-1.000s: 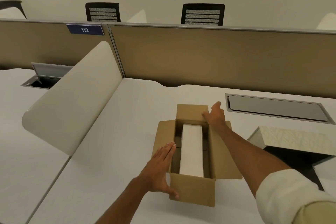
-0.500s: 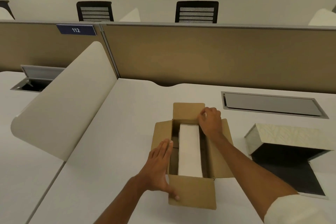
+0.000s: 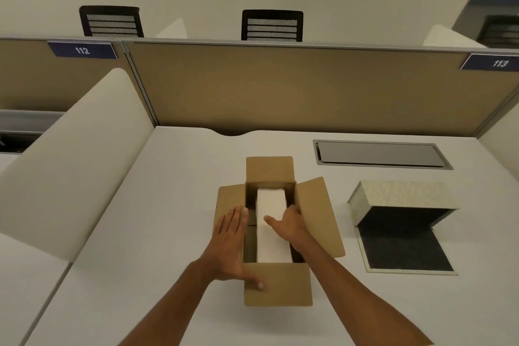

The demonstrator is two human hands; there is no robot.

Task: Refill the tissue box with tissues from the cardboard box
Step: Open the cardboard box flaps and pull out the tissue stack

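From the head camera, looking down: a white table point(image 3: 174, 205) carried an open cardboard box point(image 3: 276, 286), its four flaps folded outward. Inside stood a white stack of tissues point(image 3: 271, 205), running lengthwise down the middle of the box, with dark gaps on either side.

My left hand point(image 3: 231, 244) lay flat on the box's left flap — fingers point(image 3: 238, 213) straight and spread, gripping nothing, the thumb pressed onto the near flap. My right hand point(image 3: 290, 223) reached into the box from the right side; its thumb rested across the top of the tissues, while its fingers dipped into the gap between the stack and the right wall. They were curled loosely against the stack's side, but I could not tell whether they had truly closed on it.

To the right of the cardboard box, apart from it, the tissue box point(image 3: 401, 196) lay tipped open — a pale patterned shell raised over a dark base resting on the table. Behind it a grey cable hatch point(image 3: 379, 153) was set into the table. A tan partition point(image 3: 280, 87) crossed the back, bearing blue labels reading 112 point(image 3: 82, 50) and 113 point(image 3: 500, 63).
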